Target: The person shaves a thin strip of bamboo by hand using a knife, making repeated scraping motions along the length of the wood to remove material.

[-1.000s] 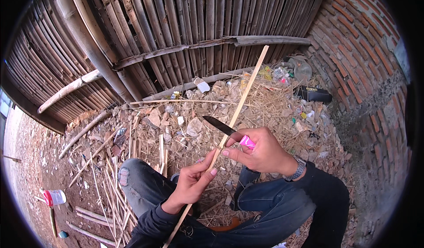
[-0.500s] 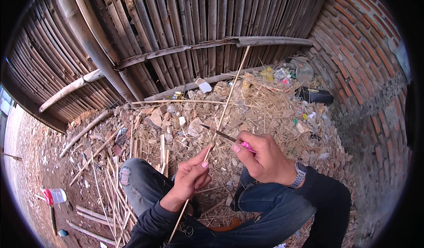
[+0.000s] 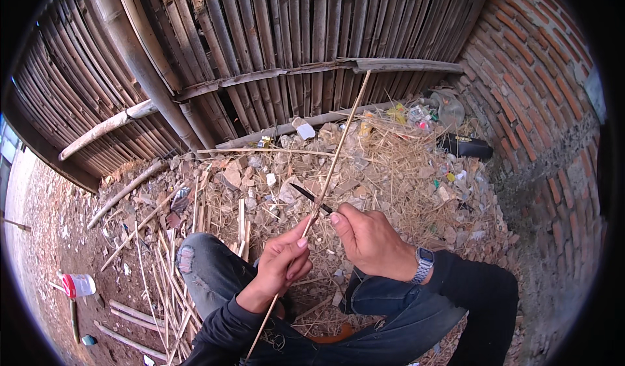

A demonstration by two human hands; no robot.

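Note:
A long, thin bamboo strip (image 3: pixel 346 135) slants up and away from my lap, its far end near the bamboo wall. My left hand (image 3: pixel 281 265) is closed around its lower part, thumb and forefinger pinching it just below a knot. In my right hand (image 3: pixel 376 241) is a knife (image 3: pixel 311 197) with a dark blade; its handle is hidden in the fist. The blade crosses the strip just above the left fingertips and seems to touch it at the knot. My right thumb lies along the base of the blade.
Split bamboo strips (image 3: pixel 170 281) lie left of my knee (image 3: pixel 208 265). A clear container with a red rim (image 3: pixel 79 286) sits farther left. Rubble and dry straw (image 3: pixel 384 151) cover the ground up to the bamboo wall (image 3: pixel 286 34). A brick wall (image 3: pixel 540 92) and a black case (image 3: pixel 467 146) are at right.
My right hand has turned and moved slightly left and down, bringing the blade onto the strip. The pink handle, visible before, is now covered. My left hand has stayed in place.

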